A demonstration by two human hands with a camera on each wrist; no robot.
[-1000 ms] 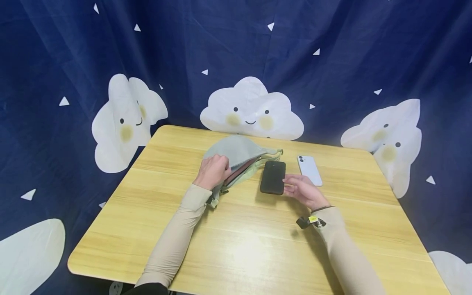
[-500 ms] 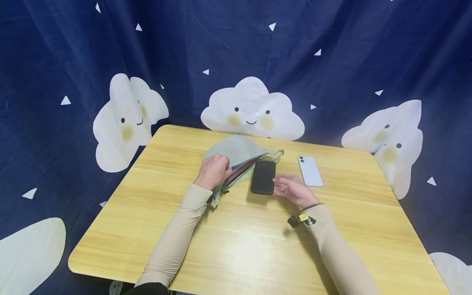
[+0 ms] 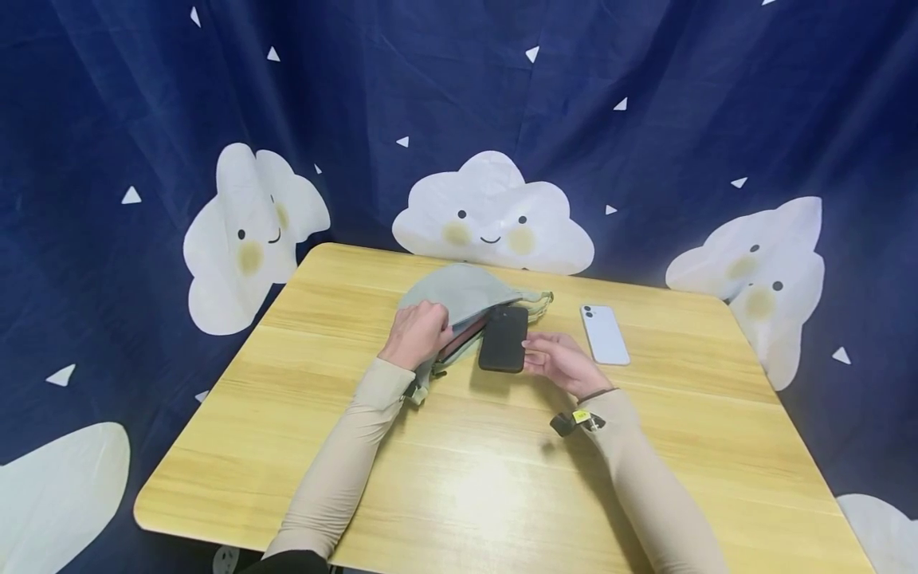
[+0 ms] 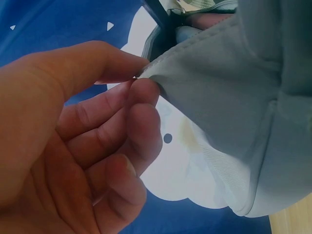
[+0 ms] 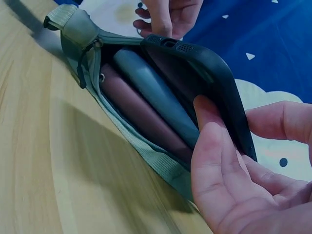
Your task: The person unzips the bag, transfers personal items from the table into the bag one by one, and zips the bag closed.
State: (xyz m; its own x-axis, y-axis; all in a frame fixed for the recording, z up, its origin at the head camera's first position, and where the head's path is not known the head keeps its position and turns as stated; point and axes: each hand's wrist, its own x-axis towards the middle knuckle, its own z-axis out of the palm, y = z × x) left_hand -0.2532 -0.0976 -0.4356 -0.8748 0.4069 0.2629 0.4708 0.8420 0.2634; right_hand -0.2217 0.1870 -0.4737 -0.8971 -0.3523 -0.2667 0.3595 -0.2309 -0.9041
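A pale grey-green waist bag (image 3: pixel 455 288) lies on the table with its zip mouth spread apart. My left hand (image 3: pixel 416 333) pinches the edge of that mouth between thumb and forefinger. A black phone (image 3: pixel 504 340), or a phone in a black case, is gripped by its right edge between the thumb and fingers of my right hand (image 3: pixel 562 360). It is held up at the bag's opening, over part of the bag. The right wrist view shows a maroon slab-like item (image 5: pixel 136 107) and a blue one (image 5: pixel 151 87) side by side inside the bag; their lower parts are hidden.
A white phone (image 3: pixel 605 335) lies back-up on the wooden table (image 3: pixel 459 486), right of the bag. The bag's strap and buckle (image 3: pixel 541 297) trail out at its right end. Behind the table's back edge hangs a dark blue curtain (image 3: pixel 344 96) with cloud prints.
My right hand has carried the black phone leftward from beside the bag to in front of its opening. My left hand keeps its pinch on the bag's edge.
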